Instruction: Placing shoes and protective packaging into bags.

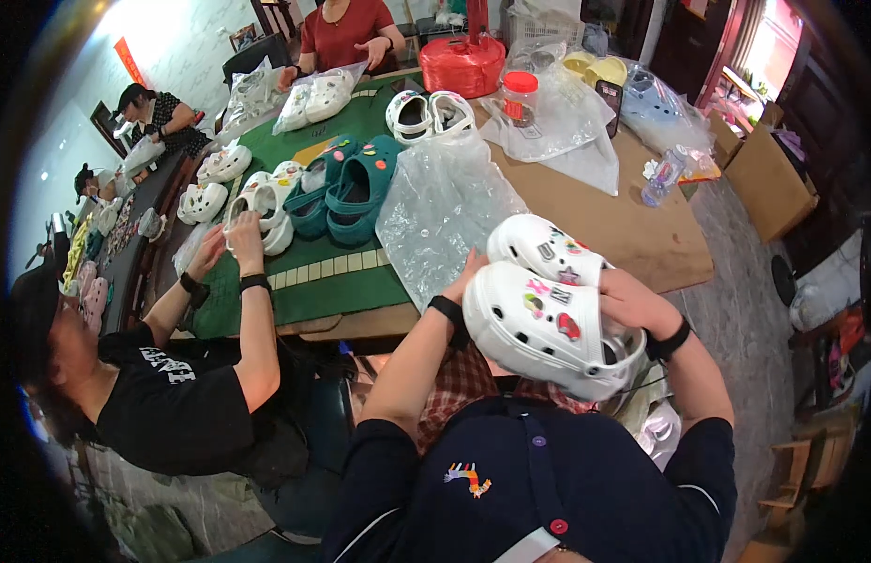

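Note:
A pair of white clogs (534,314), with colourful charms on the toes, is held up side by side above my lap. My left hand (469,280) grips them at the toe end, its fingers partly hidden behind the shoes. At the heel end my right hand (632,302) holds the pair, its fingers reaching by the shoe openings. A clear plastic bag (440,211) lies flat on the table just beyond my left hand.
Left of me, a co-worker's hands (243,246) handle white clogs (266,211) beside teal clogs (355,192). More white clogs (431,117), a red-lidded jar (520,98), a plastic bottle (662,178) and bagged shoes (321,98) stand on the table (632,235). Another person (346,38) stands across.

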Motion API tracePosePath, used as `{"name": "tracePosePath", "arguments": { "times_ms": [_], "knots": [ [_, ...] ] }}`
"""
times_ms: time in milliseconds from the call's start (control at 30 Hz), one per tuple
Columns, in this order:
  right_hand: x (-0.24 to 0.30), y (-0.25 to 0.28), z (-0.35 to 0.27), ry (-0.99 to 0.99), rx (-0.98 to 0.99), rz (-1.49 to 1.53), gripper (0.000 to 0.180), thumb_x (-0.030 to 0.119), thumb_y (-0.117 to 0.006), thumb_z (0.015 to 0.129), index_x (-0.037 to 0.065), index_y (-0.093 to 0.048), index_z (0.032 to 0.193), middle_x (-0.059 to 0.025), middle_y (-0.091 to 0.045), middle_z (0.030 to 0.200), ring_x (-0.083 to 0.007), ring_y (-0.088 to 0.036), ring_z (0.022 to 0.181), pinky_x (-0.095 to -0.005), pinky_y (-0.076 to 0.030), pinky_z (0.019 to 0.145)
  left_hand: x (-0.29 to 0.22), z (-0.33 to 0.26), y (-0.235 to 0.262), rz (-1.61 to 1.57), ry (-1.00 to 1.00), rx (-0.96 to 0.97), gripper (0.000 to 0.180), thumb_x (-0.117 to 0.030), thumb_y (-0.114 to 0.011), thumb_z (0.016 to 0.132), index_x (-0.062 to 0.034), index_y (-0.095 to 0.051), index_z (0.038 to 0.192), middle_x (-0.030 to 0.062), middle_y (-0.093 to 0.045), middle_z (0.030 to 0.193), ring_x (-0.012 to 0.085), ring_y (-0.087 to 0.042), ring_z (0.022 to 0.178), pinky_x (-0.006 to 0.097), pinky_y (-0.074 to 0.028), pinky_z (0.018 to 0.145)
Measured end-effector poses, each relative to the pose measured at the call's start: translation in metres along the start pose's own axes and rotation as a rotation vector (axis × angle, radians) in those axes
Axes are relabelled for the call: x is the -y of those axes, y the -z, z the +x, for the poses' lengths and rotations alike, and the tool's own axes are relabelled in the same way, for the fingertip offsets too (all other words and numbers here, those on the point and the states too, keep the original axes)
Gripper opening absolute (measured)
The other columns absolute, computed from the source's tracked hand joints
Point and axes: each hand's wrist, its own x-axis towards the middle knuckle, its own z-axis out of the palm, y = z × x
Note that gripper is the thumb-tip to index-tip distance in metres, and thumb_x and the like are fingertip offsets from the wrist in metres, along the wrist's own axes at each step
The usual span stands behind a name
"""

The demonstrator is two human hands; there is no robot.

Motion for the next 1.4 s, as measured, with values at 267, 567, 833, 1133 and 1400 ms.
{"name": "tracePosePath", "arguments": {
  "times_ms": [267,567,833,1133,1400],
  "knots": [
    [-0.027,-0.014,0.03,-0.153,0.175,-0.318,0.029,0.02,-0.049,0.082,-0.005,-0.062,0.089,-0.025,-0.063,0.083,-0.0384,-0.062,0.08,-0.0446,-0.048,0.075,-0.083,-0.021,-0.024,0.811,0.051,-0.74,0.027,-0.021,-0.069,0.082,-0.0024,-0.067,0.101,0.0112,-0.067,0.082,0.0243,-0.064,0.072,0.037,-0.051,0.067],
    [0.017,-0.014,0.031,-0.032,0.319,-0.577,0.028,0.021,-0.055,0.077,-0.004,-0.064,0.072,-0.0244,-0.061,0.069,-0.0405,-0.061,0.066,-0.0475,-0.049,0.065,-0.116,-0.023,-0.033,0.731,-0.091,-0.669,0.026,-0.023,-0.061,0.091,-0.0049,-0.064,0.109,0.0118,-0.065,0.076,0.0221,-0.062,0.068,0.035,-0.048,0.063],
    [-0.032,-0.011,0.038,0.014,0.047,0.005,0.027,0.017,-0.049,0.082,-0.007,-0.059,0.088,-0.0266,-0.063,0.083,-0.0399,-0.061,0.078,-0.0452,-0.048,0.072,-0.186,-0.058,-0.086,1.311,-0.216,-0.401,0.034,-0.021,-0.064,0.083,-0.0138,-0.064,0.116,0.0115,-0.059,0.086,0.033,-0.06,0.083,0.042,-0.049,0.072],
    [-0.031,-0.032,0.034,-0.204,-0.085,-0.261,0.031,0.02,-0.051,0.085,-0.01,-0.058,0.081,-0.0315,-0.06,0.081,-0.0445,-0.061,0.079,-0.0486,-0.047,0.073,-0.128,-0.116,-0.067,1.425,-0.101,-0.868,0.017,-0.004,-0.064,0.079,-0.0102,-0.062,0.094,0.0101,-0.056,0.086,0.0305,-0.058,0.083,0.041,-0.047,0.07],
    [-0.026,-0.03,0.037,-0.214,-0.314,-0.153,0.029,0.019,-0.051,0.086,-0.009,-0.056,0.084,-0.0308,-0.06,0.082,-0.0462,-0.06,0.082,-0.05,-0.048,0.074,-0.137,-0.108,-0.093,1.197,-0.603,-0.881,0.013,-0.001,-0.068,0.076,-0.0045,-0.063,0.088,0.0126,-0.055,0.086,0.0309,-0.056,0.081,0.039,-0.048,0.071]
  ]
}}
